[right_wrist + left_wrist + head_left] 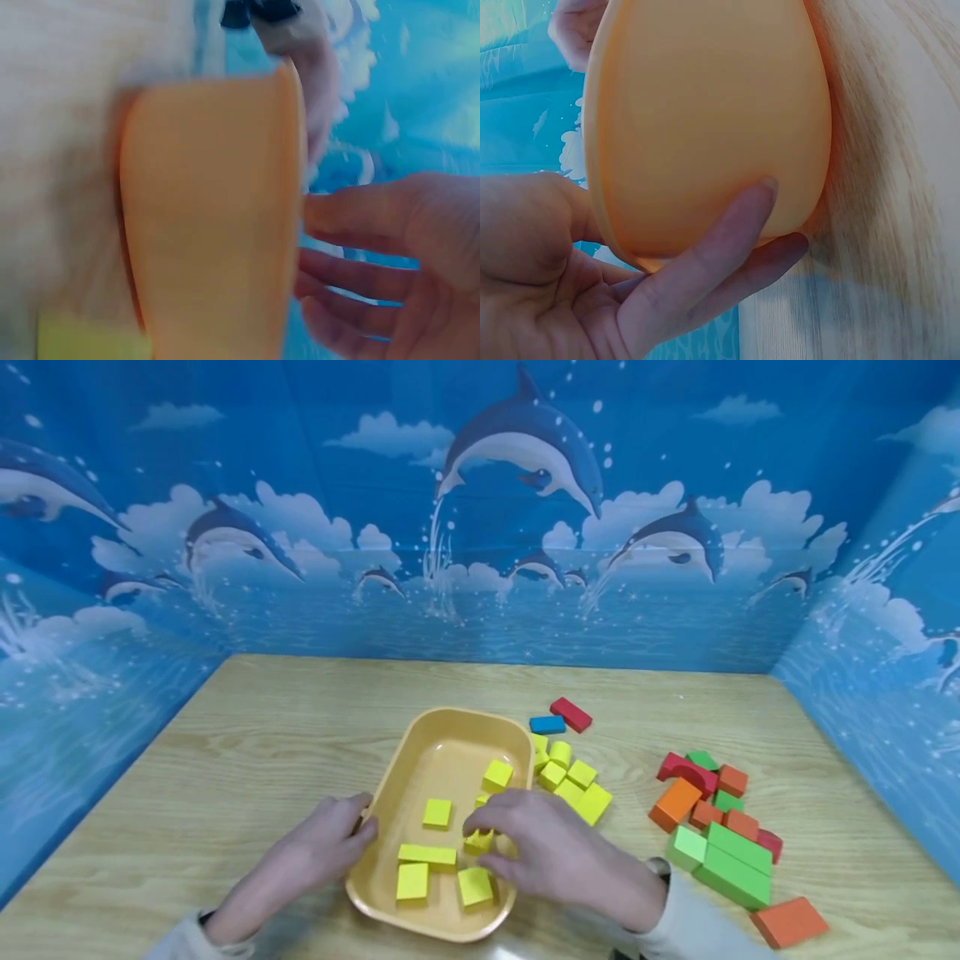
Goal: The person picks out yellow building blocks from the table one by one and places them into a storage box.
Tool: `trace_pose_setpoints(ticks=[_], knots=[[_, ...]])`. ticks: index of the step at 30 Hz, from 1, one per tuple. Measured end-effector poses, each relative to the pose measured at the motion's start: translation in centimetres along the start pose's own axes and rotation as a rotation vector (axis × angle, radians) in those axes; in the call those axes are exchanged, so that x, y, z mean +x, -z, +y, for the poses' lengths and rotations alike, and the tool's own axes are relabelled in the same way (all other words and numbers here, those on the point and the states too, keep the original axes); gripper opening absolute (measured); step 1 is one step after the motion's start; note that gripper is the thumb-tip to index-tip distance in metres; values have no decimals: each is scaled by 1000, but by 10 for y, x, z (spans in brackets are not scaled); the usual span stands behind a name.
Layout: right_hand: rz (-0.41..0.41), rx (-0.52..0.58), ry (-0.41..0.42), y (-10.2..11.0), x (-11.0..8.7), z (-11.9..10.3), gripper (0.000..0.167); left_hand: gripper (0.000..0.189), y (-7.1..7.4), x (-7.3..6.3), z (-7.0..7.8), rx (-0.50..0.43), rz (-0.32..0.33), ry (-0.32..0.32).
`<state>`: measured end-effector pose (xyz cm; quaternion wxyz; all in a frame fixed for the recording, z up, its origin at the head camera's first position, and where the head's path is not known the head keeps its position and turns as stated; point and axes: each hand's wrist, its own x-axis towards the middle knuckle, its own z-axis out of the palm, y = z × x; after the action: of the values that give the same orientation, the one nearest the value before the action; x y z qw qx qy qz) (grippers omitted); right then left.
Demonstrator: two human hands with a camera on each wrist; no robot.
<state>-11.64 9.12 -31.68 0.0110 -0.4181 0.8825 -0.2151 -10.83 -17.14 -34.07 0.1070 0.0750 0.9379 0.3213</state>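
Note:
An orange-tan plastic tub [442, 928] stands on the table with several yellow blocks inside. My left hand [326, 839] grips its left rim; in the left wrist view the fingers [712, 247] lie along the outer wall. My right hand [551, 852] reaches over the right rim into the tub, fingers bent. A yellow block [477, 842] shows between its fingers and thumb; I cannot tell whether they pinch it. Around it lie a square yellow block [475, 888], a long yellow block [427, 857] and others. In the right wrist view the tub's wall [210, 217] hides the fingertips.
More yellow blocks [595, 804] lie right beside the tub. Behind them are a blue block [547, 724] and a red block [572, 714]. Green [738, 872], orange [675, 804] and red blocks are grouped at the right. A dolphin-print curtain [480, 610] encloses the table.

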Motion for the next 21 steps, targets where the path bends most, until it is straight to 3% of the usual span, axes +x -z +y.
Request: trace_pose_setpoints(ticks=[3,6,12,16,21], knots=[[169,-26,-49,11,-12,18,25,12,0,0,0,0,-9,17],[232,-83,-197,20,-24,38,31,11,0,0,1,4,-12,22],[98,-119,-529,23,-37,69,51,16,1,0,1,7,-15,25],[-11,-103,-638,18,-38,75,62,22,2,-1,2,7,-23,52],[-91,-106,-714,13,-37,74,68,21,2,0,2,8,-29,48]])
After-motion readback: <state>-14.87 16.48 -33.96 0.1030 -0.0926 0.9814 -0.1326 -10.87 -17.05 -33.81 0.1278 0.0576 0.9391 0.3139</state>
